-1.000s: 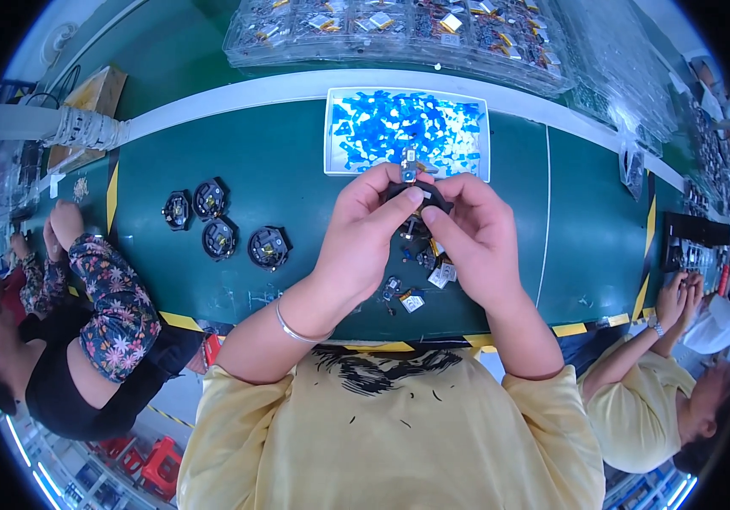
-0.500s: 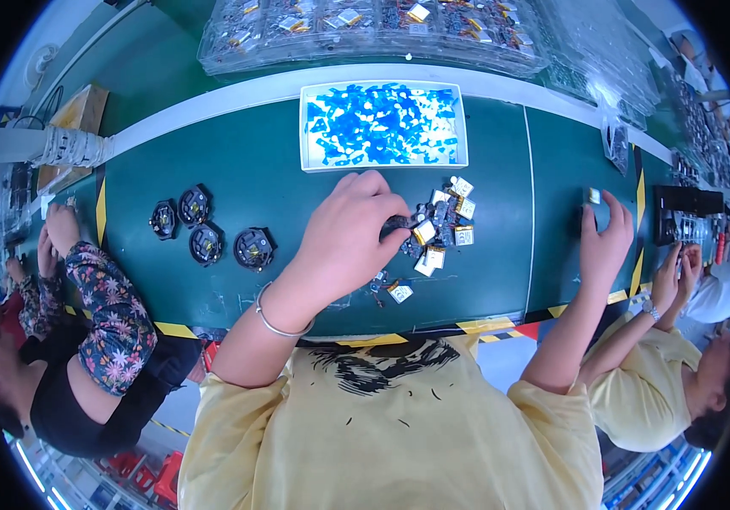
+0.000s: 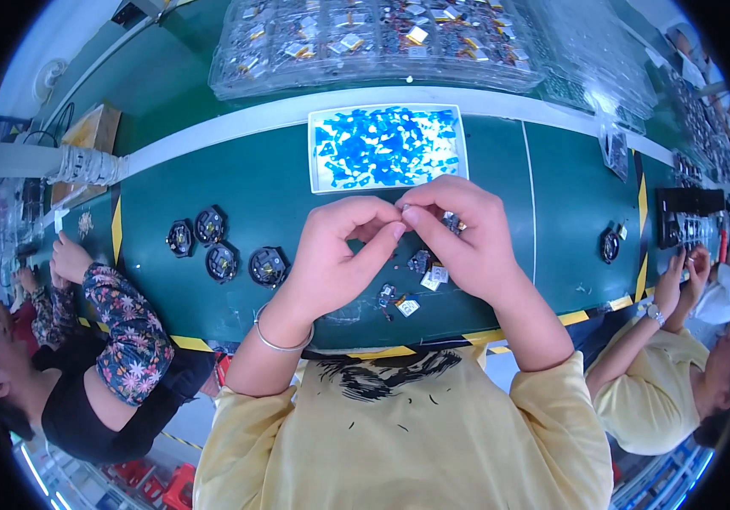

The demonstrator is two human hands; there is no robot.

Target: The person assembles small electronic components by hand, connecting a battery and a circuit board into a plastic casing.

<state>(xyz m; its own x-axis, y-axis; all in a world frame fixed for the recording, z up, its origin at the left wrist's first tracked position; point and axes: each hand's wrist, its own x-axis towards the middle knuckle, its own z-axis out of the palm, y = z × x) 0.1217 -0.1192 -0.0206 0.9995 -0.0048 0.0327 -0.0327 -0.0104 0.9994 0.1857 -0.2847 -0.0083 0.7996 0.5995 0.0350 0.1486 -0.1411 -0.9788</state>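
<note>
My left hand (image 3: 339,255) and my right hand (image 3: 471,242) meet in front of the white box, fingertips pinched together. Whatever sits between their fingers is small and mostly hidden, too little showing to name. Partly under my right hand lies a pile of small circuit boards with silver battery cells (image 3: 434,276); one more cell (image 3: 407,306) is nearer to me. Left of my hands, several round black housings (image 3: 269,267) rest on the green table. Off to the right is another round black housing (image 3: 610,245), beside a small silver cell (image 3: 622,230).
A white box (image 3: 317,176) of blue and white film pieces stands just beyond my hands. Behind a pale rail (image 3: 237,118) are clear plastic trays (image 3: 297,78) of boards and cells. Co-workers sit on both sides; a floral sleeve (image 3: 124,331) is at the left. Striped tape edges the table.
My right hand has come from the far right to meet my left, uncovering a black housing there. The left no longer shows the dark part it held. The view has shifted slightly.
</note>
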